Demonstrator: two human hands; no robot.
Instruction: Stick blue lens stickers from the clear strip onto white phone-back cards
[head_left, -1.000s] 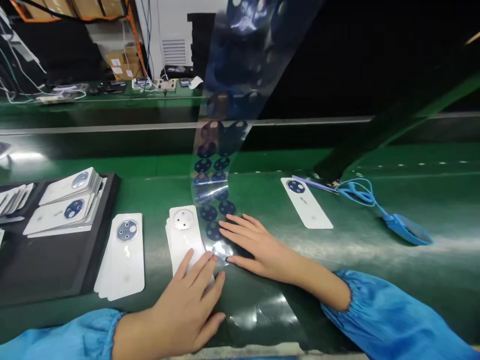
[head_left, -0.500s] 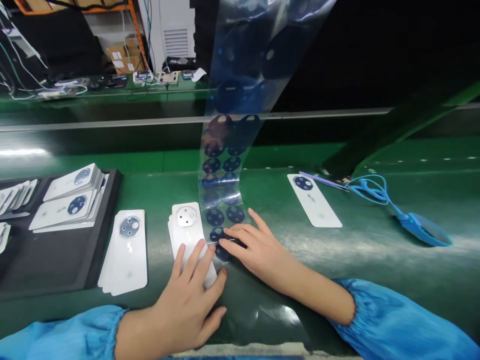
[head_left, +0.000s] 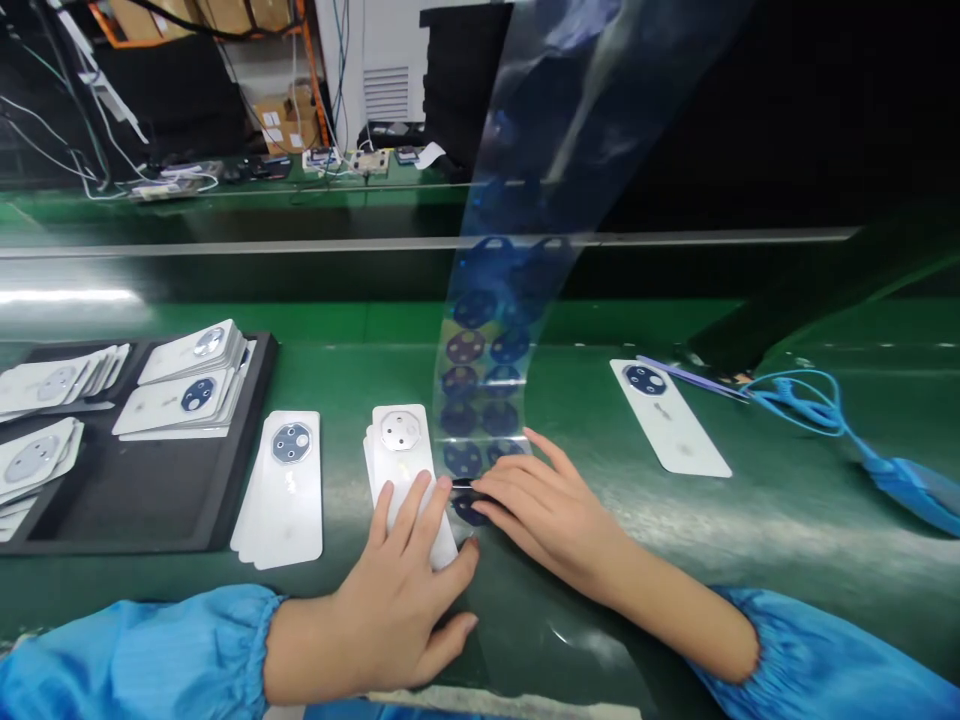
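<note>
A clear film strip (head_left: 491,350) carrying several dark round camera-lens stickers hangs down onto the green belt. My right hand (head_left: 544,505) lies on the strip's lower end, its fingertips pressed together on a dark round sticker (head_left: 466,508). My left hand (head_left: 397,590) rests with fingers spread on a small stack of white phone back covers (head_left: 401,450), its index fingertip touching the strip's edge beside the right fingertips. The top cover's round camera opening is bare white.
Another stack of white covers with a blue lens ring (head_left: 285,485) lies to the left. A black tray (head_left: 150,495) holds more cover stacks. One finished cover (head_left: 669,415) lies to the right, with tweezers (head_left: 686,373) and a blue wrist strap cable (head_left: 832,420).
The view shifted left, so everything sits further right in frame. My right fingers drew in from flat on the strip to pinching at a sticker; my left fingers slid up to the strip's edge.
</note>
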